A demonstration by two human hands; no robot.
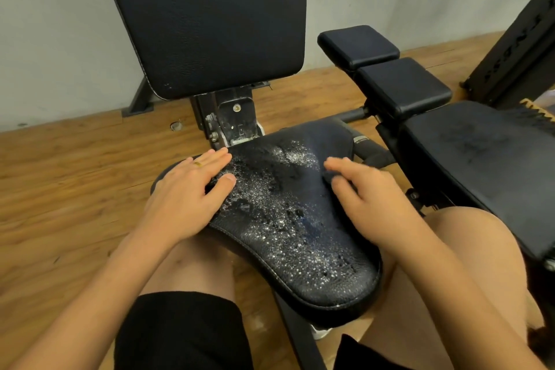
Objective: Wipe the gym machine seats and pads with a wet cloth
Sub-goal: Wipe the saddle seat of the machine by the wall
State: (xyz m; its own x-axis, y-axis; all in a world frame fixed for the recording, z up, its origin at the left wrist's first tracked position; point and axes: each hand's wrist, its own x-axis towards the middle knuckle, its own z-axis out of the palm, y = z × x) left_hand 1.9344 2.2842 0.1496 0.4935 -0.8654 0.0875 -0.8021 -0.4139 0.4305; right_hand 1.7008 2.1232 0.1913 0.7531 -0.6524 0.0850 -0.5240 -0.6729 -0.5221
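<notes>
A black padded seat [288, 228] lies between my knees, and its surface is covered with water droplets. A dark navy cloth [324, 141] is draped over the seat's far right part. My right hand [369, 198] rests on the near edge of the cloth with fingers stretched out, slightly blurred. My left hand [186, 192] lies flat on the seat's left side, fingers straight, a ring on one finger. The upright black back pad [210, 18] stands behind the seat.
Two small black pads [357, 45] [402, 84] and a long black bench pad [480, 153] stand close on the right. A black machine frame [522, 48] rises at the far right. The floor [60, 174] is wood, with a pale wall behind.
</notes>
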